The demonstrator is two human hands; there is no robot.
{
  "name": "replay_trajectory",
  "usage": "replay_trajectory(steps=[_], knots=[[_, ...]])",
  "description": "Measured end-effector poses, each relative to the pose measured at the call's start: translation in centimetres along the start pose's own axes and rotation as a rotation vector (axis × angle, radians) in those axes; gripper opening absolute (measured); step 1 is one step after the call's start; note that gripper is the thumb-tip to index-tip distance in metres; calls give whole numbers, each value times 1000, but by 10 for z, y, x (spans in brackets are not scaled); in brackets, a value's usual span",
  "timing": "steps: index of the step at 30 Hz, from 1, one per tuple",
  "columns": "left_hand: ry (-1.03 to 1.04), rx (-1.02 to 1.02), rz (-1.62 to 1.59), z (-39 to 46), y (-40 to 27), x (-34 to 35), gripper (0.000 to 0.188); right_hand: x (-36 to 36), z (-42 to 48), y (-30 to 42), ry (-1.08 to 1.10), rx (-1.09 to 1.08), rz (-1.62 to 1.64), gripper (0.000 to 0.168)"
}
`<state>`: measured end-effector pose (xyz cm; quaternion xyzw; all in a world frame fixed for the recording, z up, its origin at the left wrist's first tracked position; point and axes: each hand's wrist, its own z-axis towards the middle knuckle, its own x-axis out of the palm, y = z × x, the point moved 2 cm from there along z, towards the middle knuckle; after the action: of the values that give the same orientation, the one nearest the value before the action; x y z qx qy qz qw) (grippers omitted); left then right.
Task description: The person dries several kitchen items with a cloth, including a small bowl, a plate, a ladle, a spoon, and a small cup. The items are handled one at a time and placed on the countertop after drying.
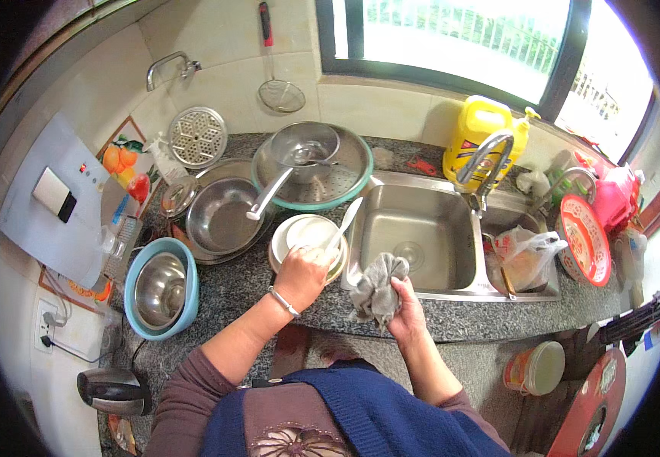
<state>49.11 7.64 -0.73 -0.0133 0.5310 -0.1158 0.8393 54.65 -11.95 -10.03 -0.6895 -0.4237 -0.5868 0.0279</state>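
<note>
My left hand (302, 278), wearing a silver bangle, is over a stack of bowls (279, 235) beside the sink. Its fingers are closed around the lower part of a white spoon (348, 220), which slants up and to the right over the stack's rim. A crumpled grey cloth (380, 288) is bunched in my right hand (407, 311), above the counter's front edge and the sink's near left corner. The fingertips of my left hand are partly hidden from view.
Right of the bowls lies a double steel sink (432, 228) with a curved faucet (481, 171); its smaller basin holds a plastic bag (527, 257). Steel pans (227, 214), a colander (330, 191) and a blue basin (190, 297) crowd the left side. A yellow jug (472, 128) stands behind.
</note>
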Motion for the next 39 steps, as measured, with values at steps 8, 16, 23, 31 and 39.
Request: replay_trajectory(steps=[8,16,23,31,39], knots=[[130,-277,-582,-12,-21,-7,20,33,43,4,154,-288,-63,31],[238,-592,-872,-52,-15,-48,49,61,48,-29,339,-518,-542,27],[64,-750,-803,-111,2,-54,29,126,6,-83,693,-649,-1062,35],[-39,-871,-884,-168,-6,-78,26,152,12,-148,618,-489,-914,32],[-203,-1147,-1445,-187,-24,-110,12,186,15,-178,387,-23,-849,27]])
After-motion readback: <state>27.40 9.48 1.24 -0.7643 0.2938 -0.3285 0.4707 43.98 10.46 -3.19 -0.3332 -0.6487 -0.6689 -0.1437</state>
